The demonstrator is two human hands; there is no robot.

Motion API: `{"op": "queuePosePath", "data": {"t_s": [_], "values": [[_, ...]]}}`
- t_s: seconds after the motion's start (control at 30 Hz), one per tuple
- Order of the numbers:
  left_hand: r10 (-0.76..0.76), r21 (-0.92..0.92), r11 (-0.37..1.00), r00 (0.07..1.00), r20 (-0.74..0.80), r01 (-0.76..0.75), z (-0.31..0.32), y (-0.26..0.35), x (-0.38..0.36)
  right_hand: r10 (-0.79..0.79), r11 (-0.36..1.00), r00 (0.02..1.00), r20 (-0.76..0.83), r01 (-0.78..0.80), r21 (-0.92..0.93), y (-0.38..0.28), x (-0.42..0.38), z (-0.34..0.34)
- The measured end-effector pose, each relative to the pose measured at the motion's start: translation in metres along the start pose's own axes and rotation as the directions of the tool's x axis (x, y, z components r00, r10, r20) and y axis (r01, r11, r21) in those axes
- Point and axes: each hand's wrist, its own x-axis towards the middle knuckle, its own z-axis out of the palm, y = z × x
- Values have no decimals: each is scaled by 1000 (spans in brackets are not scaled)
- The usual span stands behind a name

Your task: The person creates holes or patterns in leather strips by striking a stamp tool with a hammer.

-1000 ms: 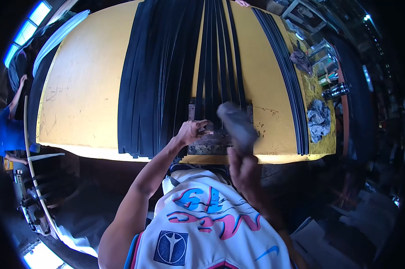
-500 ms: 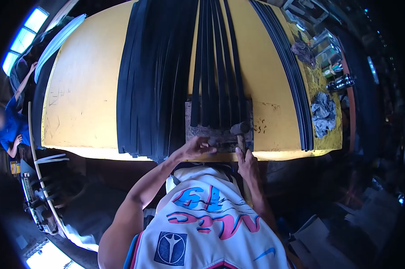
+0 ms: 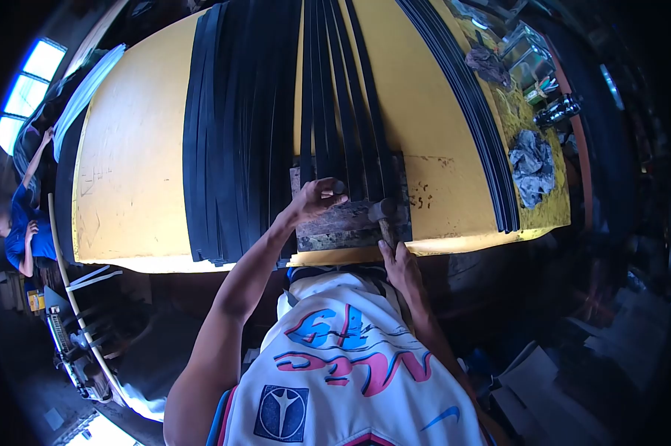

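Note:
My left hand is closed around a small punch tool that stands on the near ends of several black strips. Those strip ends lie over a worn dark block at the near edge of the yellow table. My right hand grips the handle of a hammer, whose head rests low on the block just right of the punch. A wider stack of black strips lies left of my left hand.
Another bundle of black strips runs along the table's right side. Grey rags, bottles and small clutter sit at the far right edge. A person in blue stands at the left, beside white strips.
The hammer swung down from a raised, blurred position onto the block and now rests there. My left hand shifted slightly up the strips with the punch.

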Motion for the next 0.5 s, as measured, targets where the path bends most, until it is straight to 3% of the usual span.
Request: {"op": "queuePosePath", "data": {"t_s": [0.5], "values": [[31, -61, 998, 999, -31, -33, 3, -10, 0, -28, 999, 1000, 13, 29, -27, -13, -6, -12]]}}
